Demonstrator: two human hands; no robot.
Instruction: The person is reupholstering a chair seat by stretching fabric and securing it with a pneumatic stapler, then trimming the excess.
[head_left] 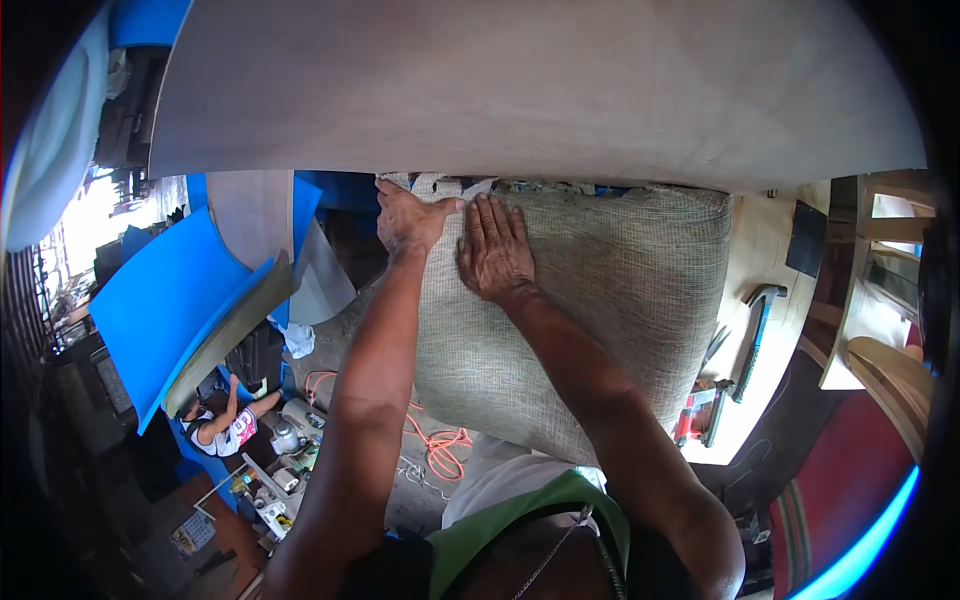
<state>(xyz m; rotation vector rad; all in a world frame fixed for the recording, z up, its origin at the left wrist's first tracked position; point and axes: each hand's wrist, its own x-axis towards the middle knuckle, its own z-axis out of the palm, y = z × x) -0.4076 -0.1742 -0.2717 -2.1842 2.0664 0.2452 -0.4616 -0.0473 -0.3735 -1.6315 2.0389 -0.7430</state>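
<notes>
A padded cushion (620, 290) covered in coarse grey-beige woven fabric is in front of me, its far edge under a large greyish-brown sheet (540, 90). My left hand (408, 220) holds the cushion's far left corner, fingers curled down at the side and thumb stretched across the top. Part of those fingers is hidden. Beside it, my right hand (497, 250) lies flat on the fabric with its fingers extended and holds nothing. Frayed whitish fabric (435, 185) shows along the far edge, close to both hands.
A hammer (760, 340) with a blue-and-black handle lies on a pale board (740, 420) at the right. Bent blue sheets (170, 310) stand at the left. Below them, another person (225, 425) sits among tools. An orange cord (440, 455) coils on the floor.
</notes>
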